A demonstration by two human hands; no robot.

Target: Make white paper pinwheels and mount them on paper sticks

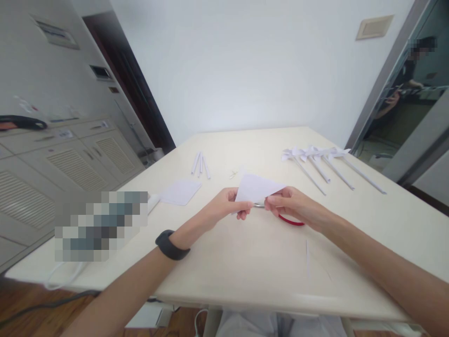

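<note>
A white sheet of paper (257, 186) is held up between my two hands, above the table. My left hand (233, 203), with a dark band at the wrist, pinches its left side between thumb and fingers. At the lower right edge, my right hand (289, 203) has its thumb and fingers closed on the paper. Behind and below the hands are scissors with a red handle (293, 221); a short stretch of metal blade shows between my fingertips, and the rest is hidden.
Several paper pinwheels on rolled sticks (329, 171) lie at the right. Rolled paper sticks (200, 164) and a stack of white paper (180, 192) are at the left. Small scraps (233, 174) lie mid-table, and a thin paper strip (307, 258) near the front. A blurred-out object (101, 227) occupies the left edge.
</note>
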